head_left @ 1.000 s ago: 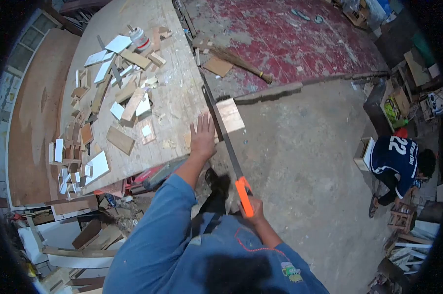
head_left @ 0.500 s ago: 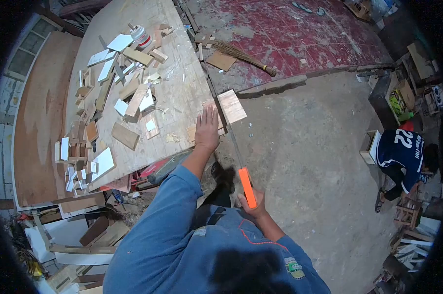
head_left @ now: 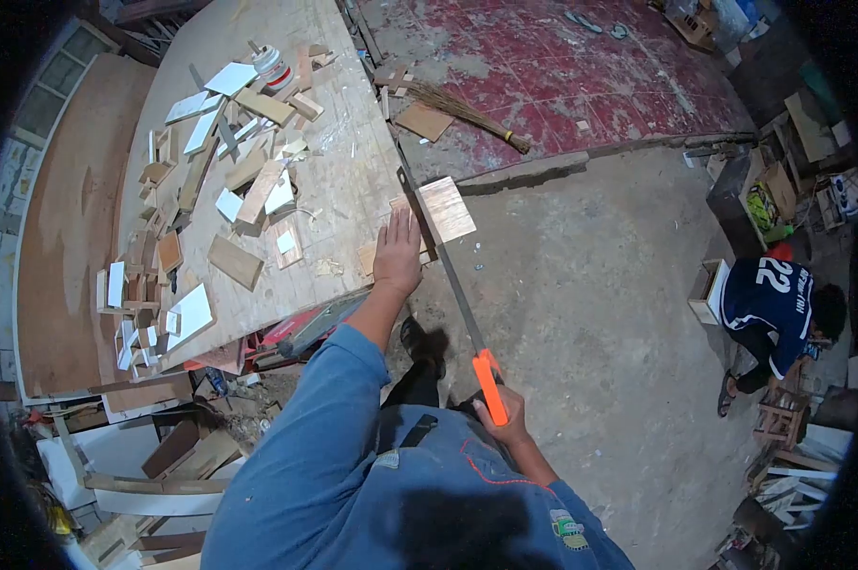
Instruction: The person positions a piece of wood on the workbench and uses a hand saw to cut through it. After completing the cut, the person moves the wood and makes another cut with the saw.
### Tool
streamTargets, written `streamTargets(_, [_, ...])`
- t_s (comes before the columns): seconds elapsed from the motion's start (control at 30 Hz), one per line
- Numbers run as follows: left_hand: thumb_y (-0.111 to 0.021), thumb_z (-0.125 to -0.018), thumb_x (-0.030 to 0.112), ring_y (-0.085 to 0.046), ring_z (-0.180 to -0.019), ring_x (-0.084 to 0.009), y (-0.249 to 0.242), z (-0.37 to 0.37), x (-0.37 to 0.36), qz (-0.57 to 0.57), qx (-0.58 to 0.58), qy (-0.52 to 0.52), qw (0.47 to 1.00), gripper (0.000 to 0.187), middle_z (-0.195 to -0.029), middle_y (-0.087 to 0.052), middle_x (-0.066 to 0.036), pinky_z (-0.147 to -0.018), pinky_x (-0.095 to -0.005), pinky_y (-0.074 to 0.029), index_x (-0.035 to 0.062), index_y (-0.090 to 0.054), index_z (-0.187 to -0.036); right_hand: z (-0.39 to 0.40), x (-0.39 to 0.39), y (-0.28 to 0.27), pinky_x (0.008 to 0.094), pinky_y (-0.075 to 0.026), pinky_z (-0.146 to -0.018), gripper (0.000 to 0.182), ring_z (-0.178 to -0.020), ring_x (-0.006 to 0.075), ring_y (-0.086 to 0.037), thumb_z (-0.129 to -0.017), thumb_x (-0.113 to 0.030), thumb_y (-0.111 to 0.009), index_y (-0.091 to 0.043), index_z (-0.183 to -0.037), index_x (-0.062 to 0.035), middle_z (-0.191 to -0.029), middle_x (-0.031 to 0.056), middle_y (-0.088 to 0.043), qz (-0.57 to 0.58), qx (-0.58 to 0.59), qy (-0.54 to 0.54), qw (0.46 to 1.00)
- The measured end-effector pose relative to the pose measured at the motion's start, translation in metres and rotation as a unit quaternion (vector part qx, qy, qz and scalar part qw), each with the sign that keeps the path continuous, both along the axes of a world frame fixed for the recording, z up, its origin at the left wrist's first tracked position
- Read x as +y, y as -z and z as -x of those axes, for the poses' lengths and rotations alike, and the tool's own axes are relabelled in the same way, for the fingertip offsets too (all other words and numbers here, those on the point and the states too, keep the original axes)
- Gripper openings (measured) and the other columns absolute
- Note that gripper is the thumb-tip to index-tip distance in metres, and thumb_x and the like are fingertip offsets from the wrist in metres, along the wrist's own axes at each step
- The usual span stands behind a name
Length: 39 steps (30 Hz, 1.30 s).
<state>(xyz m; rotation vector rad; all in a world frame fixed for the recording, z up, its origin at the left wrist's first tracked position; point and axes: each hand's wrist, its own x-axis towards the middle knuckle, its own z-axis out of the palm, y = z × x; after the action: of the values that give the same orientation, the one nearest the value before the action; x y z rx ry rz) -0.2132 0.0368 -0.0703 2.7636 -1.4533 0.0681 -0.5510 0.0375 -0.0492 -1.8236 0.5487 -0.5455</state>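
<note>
My left hand lies flat near the right edge of the wooden table, fingers stretched over a thin wooden board that juts out past the edge. In my right hand is the orange handle of a handsaw. The saw's blade runs up and left across the board, just right of my left fingers, and its tip reaches beyond the board's far side.
Wood offcuts and a white jar cover the table's left part. A broom lies on the floor beyond. At the right a co-worker bends low beside a wooden box.
My right hand has moved slightly right and down with the saw, and the blade shows broader. My left hand stays on the board.
</note>
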Motion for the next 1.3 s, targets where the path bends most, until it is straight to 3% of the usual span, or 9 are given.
streamTargets(0.17, [-0.056, -0.077, 0.008, -0.022, -0.143, -0.0312, -0.004, 0.003, 0.001, -0.007, 0.028, -0.013, 1.000, 0.074, -0.154, -0.024, -0.017, -0.115, -0.0452, -0.022, 0.0030, -0.028, -0.146, 0.019, 0.006, -0.007, 0.0323, -0.047, -0.061, 0.018, -0.061, 0.0201, -0.058, -0.076, -0.012, -0.071, -0.059, -0.083, -0.0023, -0.070, 0.0067, -0.057, -0.150, 0.056, 0.012, 0.987])
streamTargets(0.23, [-0.055, -0.078, 0.008, -0.022, -0.143, -0.0310, -0.003, 0.001, 0.000, 0.005, 0.019, -0.004, 1.000, 0.075, -0.154, -0.024, -0.016, -0.115, -0.0453, -0.021, 0.0043, -0.026, -0.147, 0.021, 0.001, -0.022, 0.0282, -0.045, -0.066, 0.029, -0.069, 0.0127, -0.055, -0.073, -0.016, -0.075, -0.057, -0.092, -0.0037, -0.076, 0.0013, -0.056, -0.413, -0.025, 0.061, 0.908])
streamTargets(0.37, [-0.055, -0.078, 0.007, -0.022, -0.143, -0.0309, -0.004, 0.002, 0.001, -0.002, 0.028, -0.008, 1.000, 0.075, -0.154, -0.023, -0.016, -0.115, -0.0455, -0.021, 0.0052, -0.025, -0.147, 0.024, -0.014, -0.036, 0.0241, -0.042, -0.072, 0.043, -0.080, 0.0097, -0.052, -0.069, -0.029, -0.079, -0.055, -0.096, -0.0047, -0.084, -0.0002, -0.053, -0.455, -0.011, -0.043, 0.889])
streamTargets(0.47, [-0.055, -0.078, 0.008, -0.022, -0.143, -0.0308, -0.009, 0.000, 0.001, 0.001, 0.023, -0.006, 1.000, 0.075, -0.154, -0.023, -0.016, -0.115, -0.0453, -0.021, 0.0051, -0.025, -0.147, 0.021, -0.020, -0.038, 0.0242, -0.042, -0.072, 0.039, -0.079, 0.0092, -0.051, -0.072, -0.025, -0.078, -0.055, -0.096, -0.0049, -0.085, 0.0000, -0.053, -0.483, -0.005, -0.086, 0.872])
streamTargets(0.67, [-0.055, -0.079, 0.009, -0.022, -0.143, -0.0306, -0.008, 0.000, 0.001, -0.006, 0.032, -0.009, 0.999, 0.074, -0.154, -0.023, -0.016, -0.115, -0.0452, -0.021, 0.0050, -0.026, -0.147, 0.018, -0.010, -0.036, 0.0237, -0.042, -0.072, 0.020, -0.079, 0.0079, -0.051, -0.081, -0.015, -0.069, -0.056, -0.093, -0.0051, -0.084, -0.0021, -0.054, -0.314, 0.074, -0.033, 0.946])
streamTargets(0.8, [-0.053, -0.081, 0.009, -0.022, -0.143, -0.0305, -0.004, -0.004, 0.004, 0.017, 0.029, 0.006, 0.999, 0.072, -0.155, -0.022, -0.015, -0.114, -0.0457, -0.022, 0.0045, -0.026, -0.147, 0.020, -0.011, -0.033, 0.0240, -0.042, -0.070, 0.017, -0.076, 0.0085, -0.052, -0.082, -0.014, -0.067, -0.057, -0.092, -0.0036, -0.081, -0.0020, -0.055, -0.332, 0.048, 0.005, 0.942])
streamTargets(0.9, [-0.054, -0.080, 0.010, -0.021, -0.144, -0.0305, -0.005, -0.001, 0.001, 0.014, 0.033, 0.005, 0.999, 0.073, -0.155, -0.021, -0.015, -0.114, -0.0451, -0.023, 0.0042, -0.027, -0.147, 0.011, -0.015, -0.031, 0.0255, -0.041, -0.063, 0.015, -0.069, 0.0089, -0.050, -0.082, -0.012, -0.066, -0.056, -0.087, -0.0019, -0.073, -0.0002, -0.053, -0.184, 0.077, -0.031, 0.979])
streamTargets(1.03, [-0.055, -0.079, 0.010, -0.021, -0.144, -0.0304, -0.006, -0.001, 0.003, -0.005, 0.017, 0.006, 1.000, 0.074, -0.155, -0.022, -0.016, -0.114, -0.0449, -0.023, 0.0041, -0.028, -0.147, -0.014, -0.015, -0.017, 0.0258, -0.040, -0.061, 0.018, -0.068, 0.0086, -0.047, -0.080, -0.014, -0.069, -0.056, -0.087, -0.0028, -0.072, -0.0013, -0.049, -0.279, 0.046, -0.021, 0.959])
streamTargets(1.3, [-0.056, -0.079, 0.010, -0.023, -0.143, -0.0308, -0.005, -0.001, 0.002, 0.016, 0.015, 0.012, 1.000, 0.074, -0.154, -0.024, -0.016, -0.114, -0.0446, -0.024, 0.0040, -0.027, -0.147, 0.009, -0.008, -0.025, 0.0242, -0.043, -0.066, 0.019, -0.069, 0.0075, -0.050, -0.078, -0.010, -0.071, -0.057, -0.088, -0.0040, -0.076, -0.0012, -0.053, -0.291, 0.057, 0.003, 0.955])
